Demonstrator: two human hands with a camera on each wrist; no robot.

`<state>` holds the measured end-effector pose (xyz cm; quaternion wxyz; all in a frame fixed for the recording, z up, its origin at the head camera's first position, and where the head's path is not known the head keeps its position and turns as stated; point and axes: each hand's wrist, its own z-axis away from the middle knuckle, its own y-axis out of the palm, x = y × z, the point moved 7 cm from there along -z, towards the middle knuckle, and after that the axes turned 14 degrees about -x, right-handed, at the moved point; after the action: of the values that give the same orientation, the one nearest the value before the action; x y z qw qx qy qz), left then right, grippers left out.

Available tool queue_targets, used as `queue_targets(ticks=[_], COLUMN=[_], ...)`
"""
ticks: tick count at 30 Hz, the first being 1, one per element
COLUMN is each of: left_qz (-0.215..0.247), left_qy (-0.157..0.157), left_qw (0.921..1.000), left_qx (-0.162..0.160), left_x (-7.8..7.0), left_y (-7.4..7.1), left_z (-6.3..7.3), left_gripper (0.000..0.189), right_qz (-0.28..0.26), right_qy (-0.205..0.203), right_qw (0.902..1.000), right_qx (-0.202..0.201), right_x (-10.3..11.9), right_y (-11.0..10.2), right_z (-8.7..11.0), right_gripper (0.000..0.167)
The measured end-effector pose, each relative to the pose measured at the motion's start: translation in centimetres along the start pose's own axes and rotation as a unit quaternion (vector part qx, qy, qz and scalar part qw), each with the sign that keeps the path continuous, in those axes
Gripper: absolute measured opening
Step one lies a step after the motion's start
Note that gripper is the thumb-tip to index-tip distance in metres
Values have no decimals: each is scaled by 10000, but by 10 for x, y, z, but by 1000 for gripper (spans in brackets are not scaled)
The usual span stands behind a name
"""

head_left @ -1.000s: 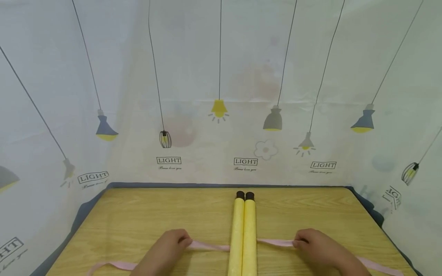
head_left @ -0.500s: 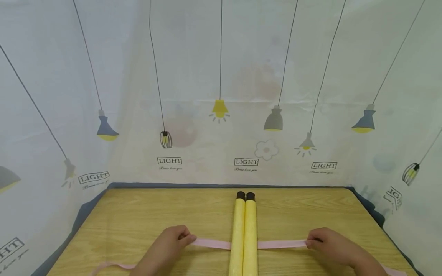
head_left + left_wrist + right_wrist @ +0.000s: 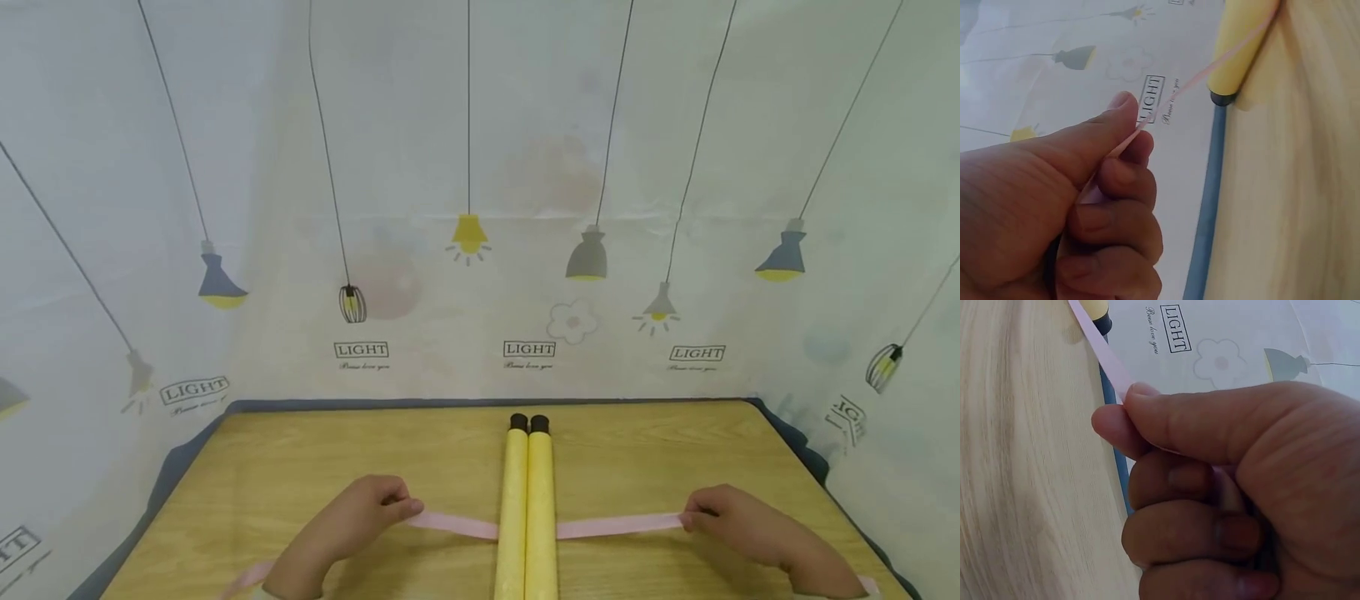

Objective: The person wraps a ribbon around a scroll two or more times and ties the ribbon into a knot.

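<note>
Two yellow rolls (image 3: 527, 508) with black ends lie side by side on the table, pointing away from me. A pink ribbon (image 3: 618, 526) comes out from under them on both sides. My left hand (image 3: 360, 521) pinches the ribbon's left part between thumb and forefinger; the other fingers curl in, as the left wrist view shows. On the other side, my right hand (image 3: 738, 525) pinches the right part, with the ribbon (image 3: 1105, 356) stretched straight toward the rolls. Both hands are raised a little above the tabletop. The ribbon's stretch beneath the rolls is hidden.
The wood-grain table (image 3: 360, 442) has a dark blue edge at the back, against a white curtain (image 3: 435, 125) printed with lamps. A loose ribbon tail (image 3: 251, 577) trails beside my left forearm, and another tail (image 3: 870, 586) shows past the right wrist.
My right hand has moved outward to the right, drawing the ribbon longer and straighter. The left hand has lifted slightly. The rolls have stayed in place.
</note>
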<state>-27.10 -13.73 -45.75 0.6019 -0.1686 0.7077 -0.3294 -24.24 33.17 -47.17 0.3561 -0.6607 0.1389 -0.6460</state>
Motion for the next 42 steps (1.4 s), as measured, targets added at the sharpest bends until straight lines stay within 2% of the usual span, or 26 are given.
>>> queue_targets(ticks=[3, 8, 14, 18, 22, 25, 29, 32, 36, 39, 42], left_qz=[219, 417, 492, 531, 557, 726, 1318, 1911, 2418, 2527, 2473], left_qy=[-92, -284, -366, -391, -366, -366, -367, -443, -660, -681, -506], left_qw=[9997, 9987, 9978, 9965, 9958, 9950, 9901, 9806, 9679, 9649, 9675], left_qx=[115, 57, -255, -511, -627, -580, -304, -48, 163, 204, 154], left_x=[-3, -6, -11, -15, -18, -18, -21, -25, -30, -33, -38], left_y=[0, 0, -3, -5, -5, -3, 3, 8, 15, 19, 21], left_z=[0, 1, 4, 5, 4, 4, 4, 4, 4, 4, 3], left_gripper=[39, 41, 42, 39, 39, 40, 37, 34, 31, 31, 30], right_qz=[-132, -395, -712, -714, -741, -874, -1180, -1443, -1693, -1815, -1956], right_qy=[66, 220, 148, 122, 187, 249, 227, 91, -150, -279, -325], right_qw=[9998, 9988, 9971, 9970, 9968, 9956, 9925, 9891, 9852, 9829, 9801], right_qx=[94, 192, 245, 270, 245, 214, 228, 262, 202, 130, 59], right_x=[0, 1, 7, 10, 12, 15, 22, 30, 40, 49, 56], right_y=[1, 4, 11, 13, 13, 13, 13, 13, 13, 15, 17], right_z=[1, 2, 1, 0, 0, -1, 0, 1, -1, -2, -5], right_gripper=[24, 29, 37, 37, 39, 40, 43, 43, 37, 33, 33])
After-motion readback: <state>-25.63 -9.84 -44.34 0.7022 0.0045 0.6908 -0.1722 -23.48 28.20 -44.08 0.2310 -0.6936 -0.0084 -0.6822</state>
